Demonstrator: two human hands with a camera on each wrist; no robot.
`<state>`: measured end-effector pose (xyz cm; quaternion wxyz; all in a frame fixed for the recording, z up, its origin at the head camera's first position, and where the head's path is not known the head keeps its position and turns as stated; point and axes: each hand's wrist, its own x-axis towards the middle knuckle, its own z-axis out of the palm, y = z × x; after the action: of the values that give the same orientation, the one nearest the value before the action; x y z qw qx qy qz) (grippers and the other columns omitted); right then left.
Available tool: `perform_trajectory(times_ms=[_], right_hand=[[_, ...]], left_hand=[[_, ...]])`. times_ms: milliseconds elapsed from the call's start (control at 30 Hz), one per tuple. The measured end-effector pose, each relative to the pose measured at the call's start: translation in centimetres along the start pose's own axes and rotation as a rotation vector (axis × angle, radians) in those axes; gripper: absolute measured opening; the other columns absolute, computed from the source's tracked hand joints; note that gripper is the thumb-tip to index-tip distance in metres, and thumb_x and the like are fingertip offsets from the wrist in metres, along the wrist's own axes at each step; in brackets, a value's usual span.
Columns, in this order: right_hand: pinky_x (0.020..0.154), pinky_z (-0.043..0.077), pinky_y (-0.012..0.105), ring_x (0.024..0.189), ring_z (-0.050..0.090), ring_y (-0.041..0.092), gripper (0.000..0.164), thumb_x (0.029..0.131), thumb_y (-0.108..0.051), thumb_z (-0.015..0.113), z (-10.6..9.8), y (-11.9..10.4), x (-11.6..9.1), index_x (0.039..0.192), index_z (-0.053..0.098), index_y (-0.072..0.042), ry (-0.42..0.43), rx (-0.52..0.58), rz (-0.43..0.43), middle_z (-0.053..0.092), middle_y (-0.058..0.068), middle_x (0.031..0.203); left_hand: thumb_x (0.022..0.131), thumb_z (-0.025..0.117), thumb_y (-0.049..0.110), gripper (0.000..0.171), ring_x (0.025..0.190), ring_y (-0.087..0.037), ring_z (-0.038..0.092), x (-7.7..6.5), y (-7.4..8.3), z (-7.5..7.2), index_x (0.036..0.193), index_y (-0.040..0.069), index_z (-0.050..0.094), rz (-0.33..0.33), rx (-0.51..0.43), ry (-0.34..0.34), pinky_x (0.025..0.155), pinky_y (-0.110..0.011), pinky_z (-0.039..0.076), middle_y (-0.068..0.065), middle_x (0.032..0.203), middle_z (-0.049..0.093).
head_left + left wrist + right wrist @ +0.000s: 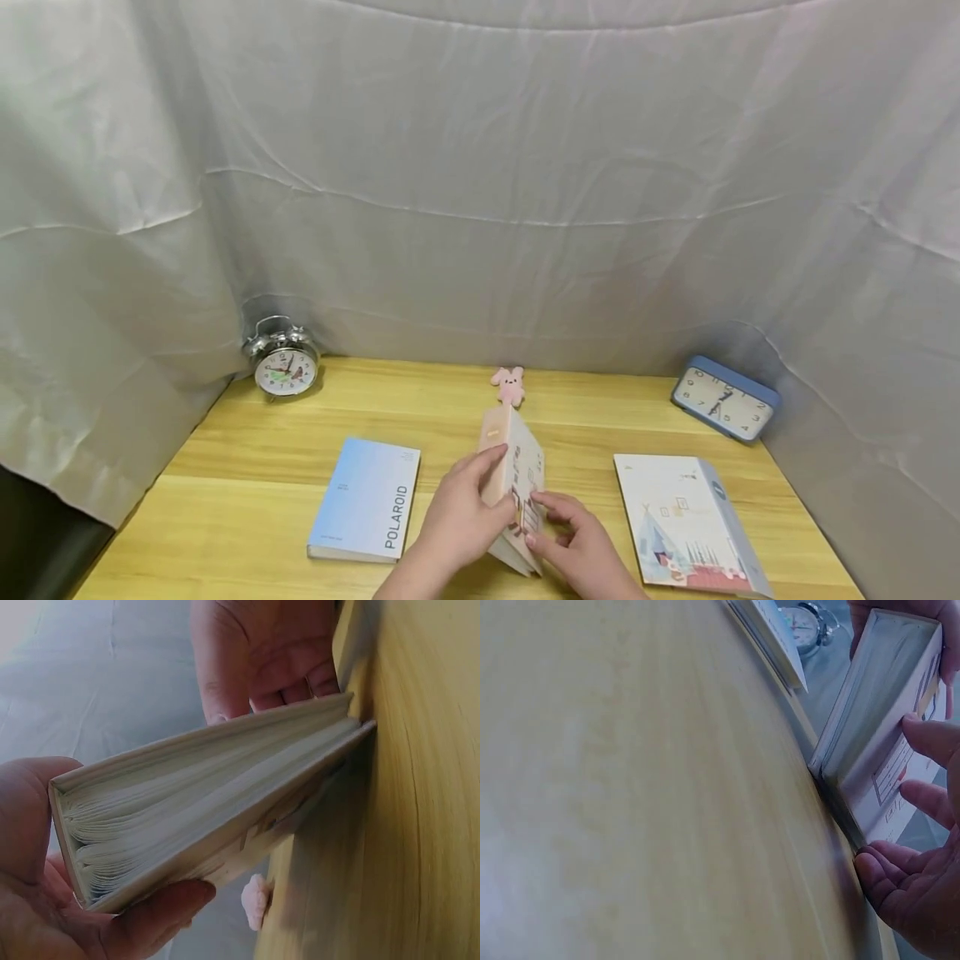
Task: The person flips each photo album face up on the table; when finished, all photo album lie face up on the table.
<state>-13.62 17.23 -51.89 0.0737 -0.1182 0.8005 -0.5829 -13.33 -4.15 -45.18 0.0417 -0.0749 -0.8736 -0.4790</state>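
A thick photo album with a pale pink spine and a drawing on its cover stands tilted on its edge in the head view, its covers slightly apart. My left hand grips it by the spine, with the thumb on one cover and fingers on the other. In the left wrist view, layered pages show between the covers. My right hand touches the outer cover with its fingertips. Low on the album, some right fingers meet the cover's edge near the tabletop in the right wrist view.
A blue "POLAROID" album lies left, and an illustrated white album lies right. Behind are a silver twin-bell alarm clock, a pink bunny figure and a blue clock. Grey cloth hangs around the wooden table.
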Motion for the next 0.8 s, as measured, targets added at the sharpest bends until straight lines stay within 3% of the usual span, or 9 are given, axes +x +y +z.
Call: perform_trajectory(times_ms=[200,433,567,667,800], right_hand=[[0.078,0.061,0.027,0.115,0.063,0.033,0.053,0.090,-0.014,0.086,-0.2,0.1,0.0,0.138,0.067,-0.005,0.030,-0.022,0.021,0.056,0.023,0.144],[0.077,0.061,0.025,0.114,0.062,0.034,0.057,0.084,-0.017,0.091,-0.6,-0.1,0.1,0.130,0.069,0.007,0.060,-0.090,0.062,0.051,0.030,0.147],[0.092,0.059,0.036,0.124,0.060,0.038,0.058,0.080,-0.024,0.094,-0.7,0.0,0.3,0.125,0.073,0.006,0.108,-0.229,0.068,0.056,0.025,0.145],[0.106,0.052,0.047,0.130,0.059,0.038,0.058,0.078,-0.027,0.096,-0.7,0.0,0.4,0.123,0.075,0.003,0.134,-0.322,0.074,0.061,0.021,0.141],[0.109,0.049,0.056,0.131,0.059,0.042,0.058,0.077,-0.027,0.096,-0.9,0.0,0.5,0.121,0.075,0.003,0.129,-0.357,0.085,0.064,0.022,0.139]], left_hand=[[0.085,0.075,0.027,0.067,0.117,-0.035,0.068,0.1,-0.2,0.0,0.149,0.014,0.061,-0.002,0.106,0.001,0.097,-0.057,0.055,-0.015,0.140,0.068],[0.084,0.075,0.024,0.069,0.111,-0.042,0.067,0.2,-0.5,0.3,0.148,0.007,0.060,-0.035,0.157,-0.007,0.093,-0.061,0.056,-0.023,0.137,0.063],[0.078,0.077,0.019,0.072,0.102,-0.039,0.066,0.4,-1.2,0.8,0.146,0.002,0.059,-0.081,0.171,-0.049,0.089,-0.061,0.057,-0.026,0.133,0.058],[0.073,0.078,0.019,0.076,0.106,-0.040,0.065,0.4,-1.8,1.2,0.145,0.002,0.060,-0.089,0.165,-0.105,0.092,-0.064,0.055,-0.029,0.134,0.057],[0.069,0.080,0.021,0.080,0.102,-0.037,0.065,0.4,-2.2,1.5,0.145,0.004,0.061,-0.084,0.172,-0.133,0.089,-0.062,0.056,-0.026,0.131,0.059]])
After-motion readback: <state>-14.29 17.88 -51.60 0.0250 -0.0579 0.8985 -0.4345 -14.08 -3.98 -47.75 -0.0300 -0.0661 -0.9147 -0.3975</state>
